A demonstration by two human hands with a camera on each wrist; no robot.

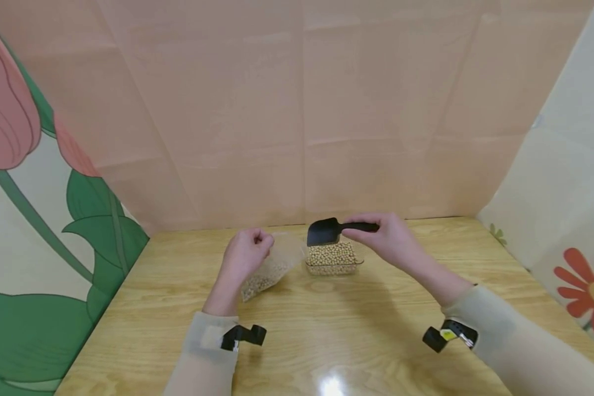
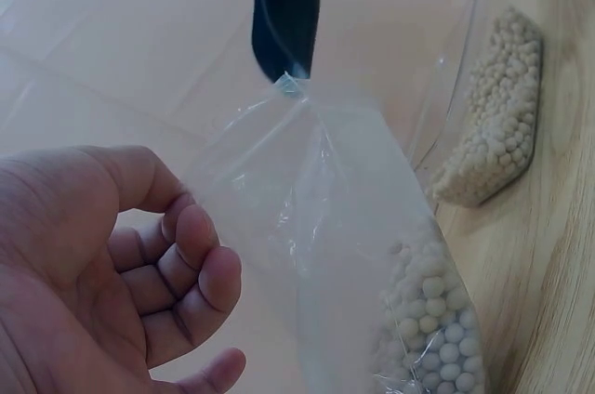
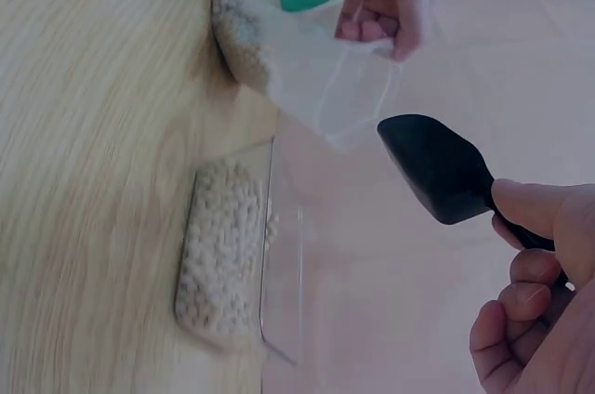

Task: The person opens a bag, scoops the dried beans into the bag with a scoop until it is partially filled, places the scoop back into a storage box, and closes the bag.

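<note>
My left hand (image 1: pixel 245 254) pinches the upper edge of a clear plastic bag (image 2: pixel 316 190), its mouth spread toward the right. Pale round beads (image 2: pixel 432 320) lie at the bottom of the bag, which leans on the table. In my right hand (image 1: pixel 386 237) is a black scoop (image 1: pixel 323 231), gripped by its handle between thumb and fingers. The scoop's blade hangs over a clear rectangular container (image 3: pixel 223 255) that holds many similar pale beads. In the right wrist view the blade's tip is close to the bag's mouth.
The wood-grain table (image 1: pixel 297 341) stretches in front of me. A pink sheet (image 1: pixel 297 110) hangs behind it. Walls with painted flowers stand at the left and right, and both sleeves carry small black wrist cameras (image 1: pixel 245 334).
</note>
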